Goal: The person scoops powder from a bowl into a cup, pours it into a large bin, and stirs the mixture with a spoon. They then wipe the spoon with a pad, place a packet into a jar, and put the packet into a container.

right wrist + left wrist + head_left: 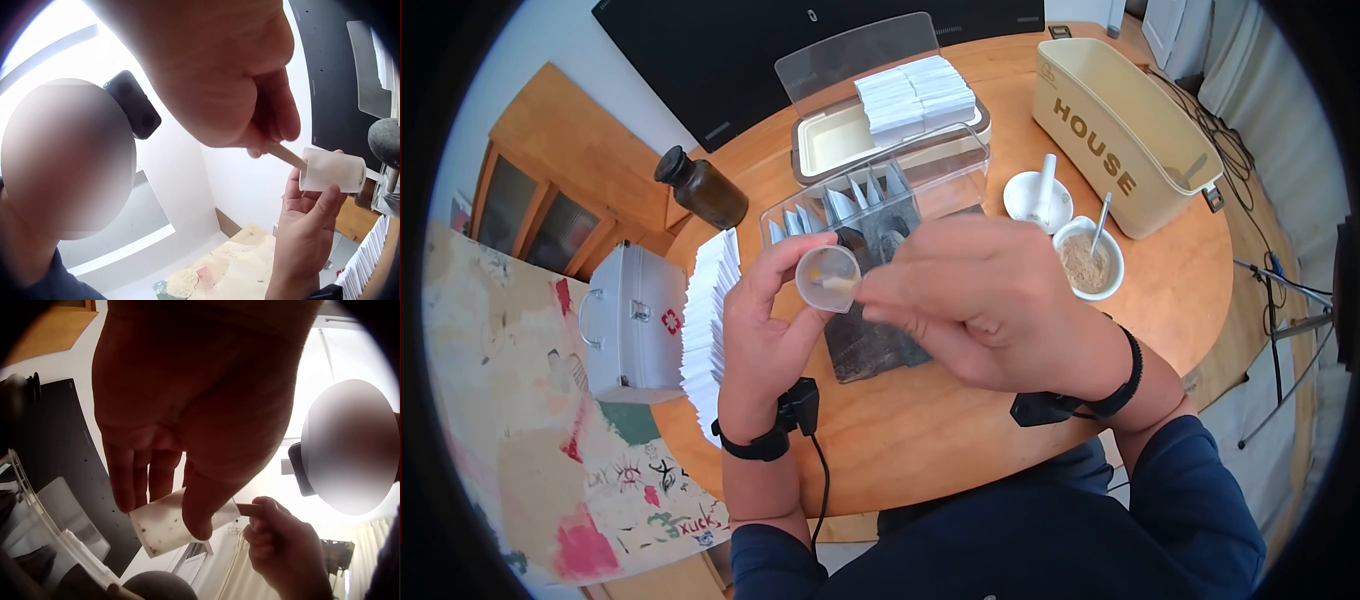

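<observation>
A small translucent cup (828,279) is held by the left hand (766,335), thumb on one side and fingers on the other. The right hand (990,305) pinches a flat wooden stick (286,155), whose far end goes into the mouth of the cup (334,172). In the left wrist view, dark specks show near the base of the cup (164,526), and the stick (250,510) enters at the opposite end. Beneath the hands lies a dark stained surface (855,345) beside a clear box with upright packets (840,205).
White folded papers (708,335) and a metal case (635,325) are at left, a brown bottle (712,192) behind them. To the right stand a mortar (1022,195), a cup of powder (1086,266) and a cream bin (1115,130). Behind is a lidded box (828,143).
</observation>
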Motion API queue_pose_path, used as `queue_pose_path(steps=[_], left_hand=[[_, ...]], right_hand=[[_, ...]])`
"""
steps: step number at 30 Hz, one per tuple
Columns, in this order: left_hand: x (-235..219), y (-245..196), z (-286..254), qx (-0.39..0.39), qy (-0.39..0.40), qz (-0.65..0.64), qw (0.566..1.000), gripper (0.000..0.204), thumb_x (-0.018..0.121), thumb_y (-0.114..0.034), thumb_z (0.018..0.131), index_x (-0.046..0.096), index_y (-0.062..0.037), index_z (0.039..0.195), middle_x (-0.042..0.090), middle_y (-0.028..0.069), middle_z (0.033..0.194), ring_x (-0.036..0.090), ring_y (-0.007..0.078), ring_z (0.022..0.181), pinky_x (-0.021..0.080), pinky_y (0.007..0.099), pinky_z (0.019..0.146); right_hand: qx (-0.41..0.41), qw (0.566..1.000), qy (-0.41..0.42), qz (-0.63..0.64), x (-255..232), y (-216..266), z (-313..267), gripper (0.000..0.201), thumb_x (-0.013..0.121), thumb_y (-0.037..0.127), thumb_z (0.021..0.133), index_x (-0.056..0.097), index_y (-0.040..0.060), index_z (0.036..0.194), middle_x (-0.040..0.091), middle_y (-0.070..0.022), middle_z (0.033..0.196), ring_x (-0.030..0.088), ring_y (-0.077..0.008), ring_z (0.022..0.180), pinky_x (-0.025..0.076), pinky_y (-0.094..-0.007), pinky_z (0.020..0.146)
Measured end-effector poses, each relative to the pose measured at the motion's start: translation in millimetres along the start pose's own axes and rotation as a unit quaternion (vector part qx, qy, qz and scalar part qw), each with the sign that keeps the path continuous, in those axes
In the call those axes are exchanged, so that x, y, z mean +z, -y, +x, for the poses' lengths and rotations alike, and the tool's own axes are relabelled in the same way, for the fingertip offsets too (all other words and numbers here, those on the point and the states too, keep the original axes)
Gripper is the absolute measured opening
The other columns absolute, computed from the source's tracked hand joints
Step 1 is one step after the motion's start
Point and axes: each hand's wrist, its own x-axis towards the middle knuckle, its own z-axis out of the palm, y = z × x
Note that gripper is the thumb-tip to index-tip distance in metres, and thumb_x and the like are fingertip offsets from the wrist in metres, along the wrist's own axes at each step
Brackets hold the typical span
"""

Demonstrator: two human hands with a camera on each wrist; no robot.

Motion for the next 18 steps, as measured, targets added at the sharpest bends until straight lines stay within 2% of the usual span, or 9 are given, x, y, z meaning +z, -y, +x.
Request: queue_pose_path(steps=[2, 4, 5, 7, 10, 13, 18], left_hand=[[0, 0, 0, 0.006, -0.001, 0.015, 1.000, 0.046, 0.074, 0.004, 0.078, 0.063, -0.0036, 0.122, 0.070, 0.0105, 0.118, 0.068, 0.0204, 0.106, 0.051, 0.0310, 0.093], [1, 1, 0, 0.023, -0.013, 0.014, 1.000, 0.045, 0.073, 0.006, 0.077, 0.063, -0.0035, 0.120, 0.070, 0.0118, 0.121, 0.067, 0.0230, 0.109, 0.051, 0.0325, 0.095], [1, 2, 0, 0.023, -0.013, 0.014, 1.000, 0.045, 0.073, 0.006, 0.077, 0.063, -0.0035, 0.120, 0.070, 0.0118, 0.121, 0.067, 0.0230, 0.109, 0.051, 0.0325, 0.095], [1, 4, 0, 0.038, -0.002, 0.029, 0.999, 0.045, 0.072, 0.007, 0.076, 0.063, -0.0038, 0.118, 0.069, 0.0127, 0.123, 0.066, 0.0254, 0.113, 0.050, 0.0341, 0.097], [1, 3, 1, 0.038, 0.000, 0.032, 0.999, 0.046, 0.071, 0.008, 0.075, 0.063, -0.0042, 0.118, 0.068, 0.0134, 0.123, 0.065, 0.0273, 0.114, 0.050, 0.0351, 0.098], [-1, 5, 0, 0.049, 0.013, 0.051, 0.997, 0.046, 0.071, 0.008, 0.075, 0.062, -0.0044, 0.118, 0.068, 0.0135, 0.122, 0.065, 0.0281, 0.113, 0.050, 0.0357, 0.097], [-2, 2, 3, 0.076, 0.010, 0.084, 0.994, 0.044, 0.071, 0.007, 0.075, 0.063, -0.0044, 0.117, 0.068, 0.0144, 0.122, 0.065, 0.0299, 0.112, 0.050, 0.0370, 0.096]], right_hand=[[-0.004, 1.000, 0.010, 0.002, -4, 1, 2, 0.021, 0.078, 0.000, 0.075, 0.074, 0.0050, 0.096, 0.063, -0.0070, 0.072, 0.061, -0.0226, 0.061, 0.045, -0.0319, 0.051], [0.008, 0.998, 0.061, 0.032, -8, 5, 5, 0.023, 0.078, 0.000, 0.075, 0.074, 0.0067, 0.096, 0.062, -0.0066, 0.073, 0.061, -0.0231, 0.061, 0.045, -0.0326, 0.051], [0.007, 0.998, 0.061, 0.032, -9, 7, 5, 0.023, 0.078, 0.000, 0.075, 0.074, 0.0067, 0.096, 0.062, -0.0066, 0.073, 0.061, -0.0231, 0.061, 0.045, -0.0326, 0.051], [0.018, 0.997, 0.065, -0.048, -11, 9, 3, 0.024, 0.078, -0.001, 0.074, 0.073, 0.0076, 0.096, 0.062, -0.0070, 0.075, 0.061, -0.0241, 0.063, 0.046, -0.0332, 0.053], [0.003, 0.999, 0.053, 0.005, -1, 3, -1, 0.024, 0.077, -0.001, 0.074, 0.073, 0.0077, 0.096, 0.062, -0.0069, 0.076, 0.061, -0.0240, 0.064, 0.047, -0.0334, 0.054], [0.025, 0.997, 0.060, -0.032, -5, 4, 0, 0.023, 0.077, -0.001, 0.075, 0.072, 0.0080, 0.095, 0.063, -0.0065, 0.077, 0.062, -0.0228, 0.066, 0.047, -0.0333, 0.055], [0.015, 0.999, 0.028, 0.002, -7, 6, 3, 0.019, 0.077, 0.000, 0.077, 0.072, 0.0063, 0.095, 0.062, -0.0067, 0.074, 0.061, -0.0227, 0.063, 0.045, -0.0330, 0.053]])
